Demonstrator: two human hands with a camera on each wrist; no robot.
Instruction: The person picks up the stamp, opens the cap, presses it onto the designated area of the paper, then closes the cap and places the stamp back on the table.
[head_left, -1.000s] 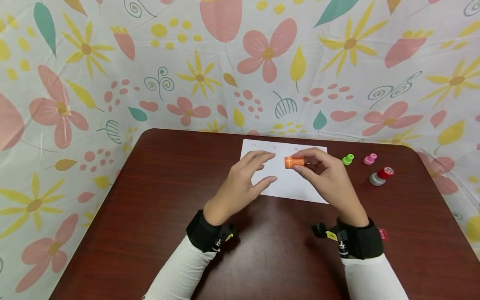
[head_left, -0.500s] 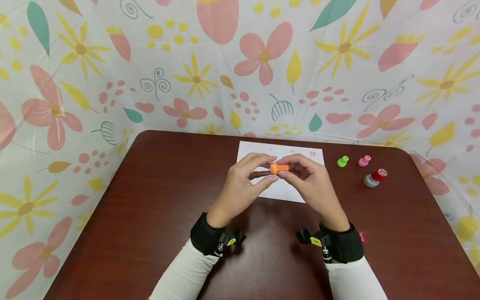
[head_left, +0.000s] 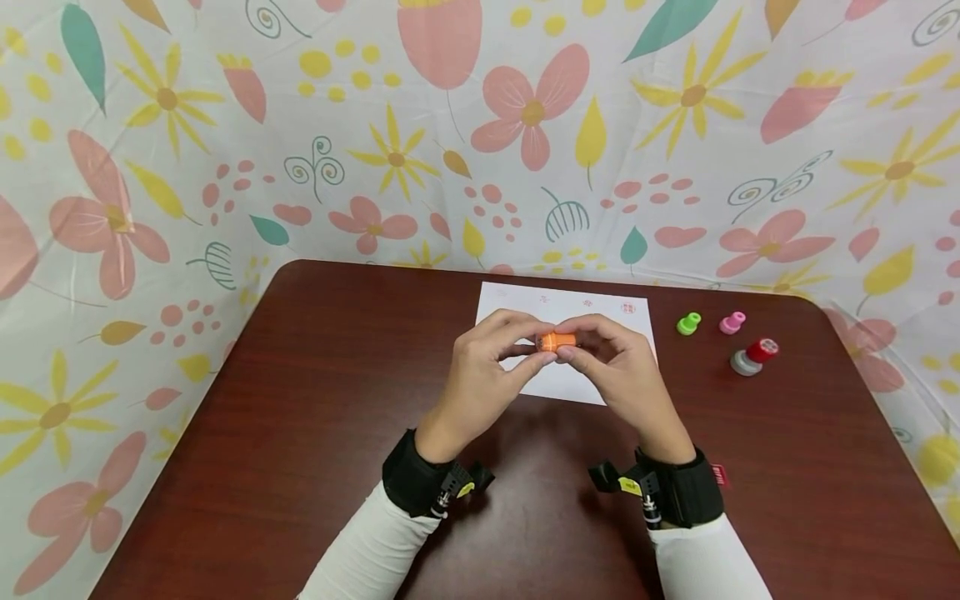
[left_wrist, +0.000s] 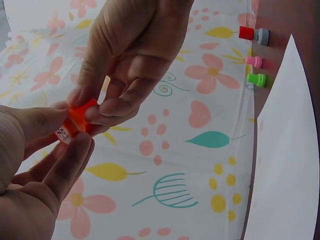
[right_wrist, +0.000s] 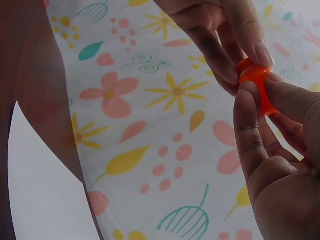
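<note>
An orange toy stamp is held between my two hands above the sheet of white paper. My left hand pinches its left end, where a pale, printed end face shows in the left wrist view. With thumb and fingertips, my right hand grips the narrower right end. The fingertips of both hands nearly meet around the stamp. In the right wrist view the stamp is partly covered by fingers. Several small reddish stamped prints run along the paper's far edge.
To the right of the paper stand a green stamp, a pink stamp and a red-and-grey stamp. They share the dark brown table. A flower-patterned cloth hangs behind and along the sides.
My right hand has brought the orange stamp leftward to my left hand, whose fingers have closed on its left end. Over the last half second both hands have stayed nearly in place.
</note>
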